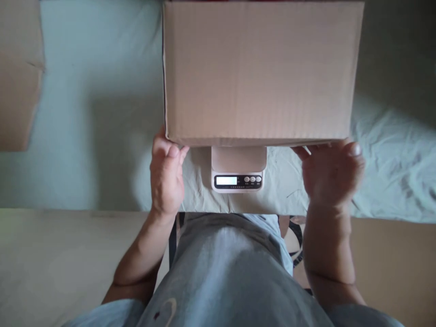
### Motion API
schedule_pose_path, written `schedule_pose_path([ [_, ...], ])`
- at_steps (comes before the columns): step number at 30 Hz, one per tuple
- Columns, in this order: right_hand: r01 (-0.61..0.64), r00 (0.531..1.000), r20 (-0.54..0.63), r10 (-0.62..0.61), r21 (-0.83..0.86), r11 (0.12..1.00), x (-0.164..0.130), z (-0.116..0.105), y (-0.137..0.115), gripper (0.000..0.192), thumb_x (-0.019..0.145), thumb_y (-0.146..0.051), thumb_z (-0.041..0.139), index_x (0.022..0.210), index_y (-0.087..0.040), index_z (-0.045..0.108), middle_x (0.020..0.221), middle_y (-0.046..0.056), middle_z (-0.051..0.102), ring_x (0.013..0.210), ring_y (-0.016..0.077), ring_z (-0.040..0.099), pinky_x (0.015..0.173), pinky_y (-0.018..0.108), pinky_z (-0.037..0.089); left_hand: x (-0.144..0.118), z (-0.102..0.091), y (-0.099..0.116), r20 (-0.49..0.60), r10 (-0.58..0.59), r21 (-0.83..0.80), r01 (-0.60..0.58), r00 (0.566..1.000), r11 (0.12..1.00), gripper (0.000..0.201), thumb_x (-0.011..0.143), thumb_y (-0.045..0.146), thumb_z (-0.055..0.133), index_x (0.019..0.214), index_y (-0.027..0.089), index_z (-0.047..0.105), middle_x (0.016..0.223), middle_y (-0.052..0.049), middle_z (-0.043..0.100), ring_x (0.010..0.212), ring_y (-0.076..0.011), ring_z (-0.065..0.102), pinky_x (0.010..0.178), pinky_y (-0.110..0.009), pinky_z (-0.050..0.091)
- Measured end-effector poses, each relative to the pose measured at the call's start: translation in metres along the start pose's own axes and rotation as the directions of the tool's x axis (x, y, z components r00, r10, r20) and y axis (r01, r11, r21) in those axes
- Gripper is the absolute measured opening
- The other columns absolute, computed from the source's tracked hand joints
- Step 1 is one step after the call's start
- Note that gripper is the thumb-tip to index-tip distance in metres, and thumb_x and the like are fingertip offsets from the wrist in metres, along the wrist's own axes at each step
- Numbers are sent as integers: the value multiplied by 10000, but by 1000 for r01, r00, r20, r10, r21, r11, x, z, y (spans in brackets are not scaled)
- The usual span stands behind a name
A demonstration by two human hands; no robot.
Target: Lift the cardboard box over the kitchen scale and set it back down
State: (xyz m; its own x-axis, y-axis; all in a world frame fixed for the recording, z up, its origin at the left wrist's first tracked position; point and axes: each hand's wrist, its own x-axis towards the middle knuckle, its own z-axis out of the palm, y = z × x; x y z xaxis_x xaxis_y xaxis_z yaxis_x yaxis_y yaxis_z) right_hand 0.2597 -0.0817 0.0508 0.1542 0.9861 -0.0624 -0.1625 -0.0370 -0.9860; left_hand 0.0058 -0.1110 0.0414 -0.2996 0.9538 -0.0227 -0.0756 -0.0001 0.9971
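A large brown cardboard box [260, 72] fills the upper middle of the view, over a white digital kitchen scale [238, 181]. The scale's display is lit, but no figures can be read on it. My left hand [166, 175] grips the box at its near left corner, with some fingers hidden beneath. At the near right corner my right hand [334, 175] holds the box from below, palm up, the thumb at the edge. The box covers the back of the scale's platform; whether it rests on it I cannot tell.
A pale green cloth [68, 181] covers the table, wrinkled at the right. More brown cardboard [18, 77] lies at the far left. The table's front edge runs close to my body.
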Motion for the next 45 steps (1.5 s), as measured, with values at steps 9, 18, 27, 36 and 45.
schedule_pose_path([
  [9,-2,1000,0,2,28,1000,-18,-4,20,311,784,-589,534,977,-374,649,1138,-25,686,1164,235,605,1004,457,506,-20,-10,-18,-3,-5,-8,5,1000,1000,144,884,428,544,932,293,567,1101,-4,618,1197,-204,550,1057,-390,456],
  [18,-95,992,-74,99,52,994,-13,-17,45,439,830,-633,384,1044,-343,636,1131,24,681,1104,215,632,893,426,542,-6,-26,-54,-89,-95,10,96,991,995,294,846,514,540,1080,337,564,1312,-6,581,1315,-235,491,1038,-443,489],
  [27,-106,985,-135,111,42,993,-11,-27,64,334,815,-562,508,995,-309,633,1013,4,682,986,159,657,775,308,561,4,-32,-69,-182,-145,-58,136,973,989,322,745,505,656,880,220,591,1095,-78,636,1118,-244,592,916,-459,570],
  [36,23,996,-82,-25,-14,1000,-22,-19,38,423,846,-612,369,1074,-375,635,1162,0,668,1174,214,594,1011,438,475,-11,-27,-37,-142,49,33,-45,989,998,188,867,432,536,972,290,601,1165,-17,613,1188,-207,557,993,-356,513],
  [45,103,994,-33,-105,-64,993,-14,6,10,429,781,-666,451,1041,-394,657,1144,-10,652,1220,259,555,1076,472,438,-5,1,-1,-17,70,56,-69,997,996,286,853,582,524,972,332,597,1153,-3,594,1291,-236,488,1077,-394,460],
])
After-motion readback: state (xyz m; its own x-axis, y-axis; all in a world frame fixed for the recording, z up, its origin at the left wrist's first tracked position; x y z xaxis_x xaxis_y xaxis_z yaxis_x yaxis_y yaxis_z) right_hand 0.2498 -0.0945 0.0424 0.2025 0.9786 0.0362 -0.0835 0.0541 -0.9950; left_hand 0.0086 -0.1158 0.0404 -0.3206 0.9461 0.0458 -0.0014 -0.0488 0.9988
